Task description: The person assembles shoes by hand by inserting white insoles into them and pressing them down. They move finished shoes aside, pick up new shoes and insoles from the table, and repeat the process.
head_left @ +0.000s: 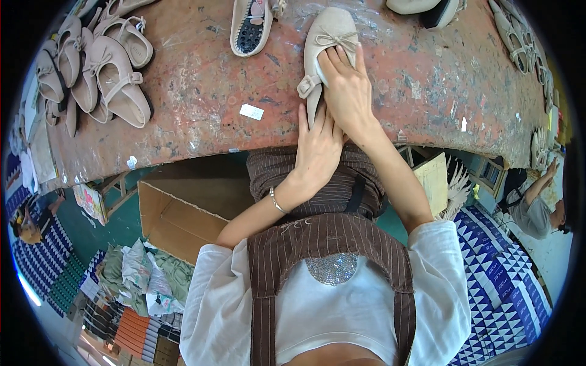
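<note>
A beige flat shoe (329,30) with a small bow and a buckled strap lies on the worn reddish table, toe pointing away from me. Inside its opening are the fingers of my right hand (349,91), with the thumb side hidden. A white edge shows beside those fingers; I cannot make out whether it is lining or an insole. My left hand (320,143) grips the heel end at the near edge of the table, its fingers around the back of the shoe. Both hands are close together, the right one beyond the left.
Several matching shoes (119,79) are heaped on the table's left, with more shoes (519,39) at the far right. An upturned-looking sole (251,30) lies ahead. A white label (251,111) sits on the table (201,91). Below stands a cardboard box (177,207); another person (531,207) is at right.
</note>
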The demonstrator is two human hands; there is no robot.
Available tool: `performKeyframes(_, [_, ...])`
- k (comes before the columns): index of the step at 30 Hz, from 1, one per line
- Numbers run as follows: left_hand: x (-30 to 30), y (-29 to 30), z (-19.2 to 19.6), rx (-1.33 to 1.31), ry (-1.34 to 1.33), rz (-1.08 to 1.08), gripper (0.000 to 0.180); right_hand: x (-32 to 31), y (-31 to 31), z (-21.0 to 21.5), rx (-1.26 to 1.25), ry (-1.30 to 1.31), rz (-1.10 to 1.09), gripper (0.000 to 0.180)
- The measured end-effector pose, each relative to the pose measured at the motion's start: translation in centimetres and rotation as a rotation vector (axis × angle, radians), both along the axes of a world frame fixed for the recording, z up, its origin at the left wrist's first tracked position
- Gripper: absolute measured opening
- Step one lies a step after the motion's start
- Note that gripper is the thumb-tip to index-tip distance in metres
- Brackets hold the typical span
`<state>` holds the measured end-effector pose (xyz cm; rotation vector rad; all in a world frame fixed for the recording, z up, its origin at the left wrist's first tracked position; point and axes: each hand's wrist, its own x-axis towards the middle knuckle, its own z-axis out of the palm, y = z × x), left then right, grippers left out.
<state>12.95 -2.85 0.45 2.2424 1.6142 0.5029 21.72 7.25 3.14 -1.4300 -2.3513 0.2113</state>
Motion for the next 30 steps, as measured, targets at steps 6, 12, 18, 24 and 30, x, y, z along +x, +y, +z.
performKeyframes(6, [0.2, -0.8, -0.3, -0.004, -0.048, 0.036, 0.057, -0.3, -3.5, -0.3, 0.046, 0.034, -0.029, 0.042])
performKeyframes(12, [0.1, -0.2, 0.1, 0.0, 0.134, -0.02, 0.055, -0.9, 1.2, 0.6, -0.062, -0.01, -0.071, 0.032])
performKeyframes(18, [0.1, 0.0, 0.2, 0.025, 0.083, -0.016, 0.054, -1.3, 0.6, 0.4, -0.058, -0.1, -0.09, 0.037])
performKeyframes(24, [0.0, -0.9, -0.6, 0.021, 0.022, -0.002, 0.049, -1.6, 0.9, -1.4, 0.165, -0.313, -0.109, 0.031])
performKeyframes(30, [-0.5, 1.0, 0.4, 0.199, -0.13, 0.098, 0.046, -0.3, 3.7, 0.0, -0.129, -0.228, 0.1, 0.012])
